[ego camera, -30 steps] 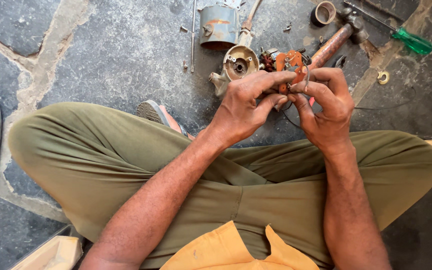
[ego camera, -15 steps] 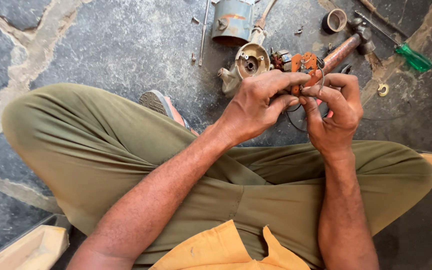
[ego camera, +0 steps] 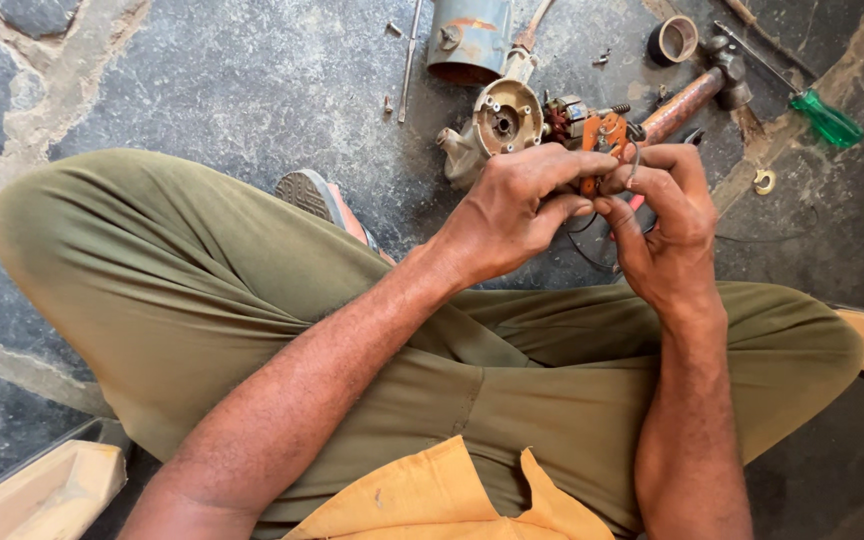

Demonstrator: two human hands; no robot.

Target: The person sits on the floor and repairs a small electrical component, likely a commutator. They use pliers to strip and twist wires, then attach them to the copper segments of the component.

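Status: I read both hands working one small part above the crossed legs. Left hand (ego camera: 512, 215) is pinched, thumb & fingers closed on the small orange part (ego camera: 607, 135); right hand (ego camera: 667, 235) is curled, fingertips meeting the left's at the same part, w/ a thin dark wire (ego camera: 634, 160) looped over its index finger. Part location: in the air between the two hands, just in front of the round metal end cover (ego camera: 500, 122) lying on the stone floor (ego camera: 252, 80). Change vs. 0.5 s ago: hands sit in nearly the same spot rel. to the floor parts, grip config unchanged; the view has only shifted a little. Judgement: fine work on the part is ongoing, no hand-off or set-down made. Nearby, untouched: grey metal can housing (ego camera: 467, 38), wooden-handled hammer (ego camera: 697, 90), green-handled screwdriver (ego camera: 822, 115), tape roll (ego camera: 674, 38), sandal (ego camera: 317, 195) under the knee.
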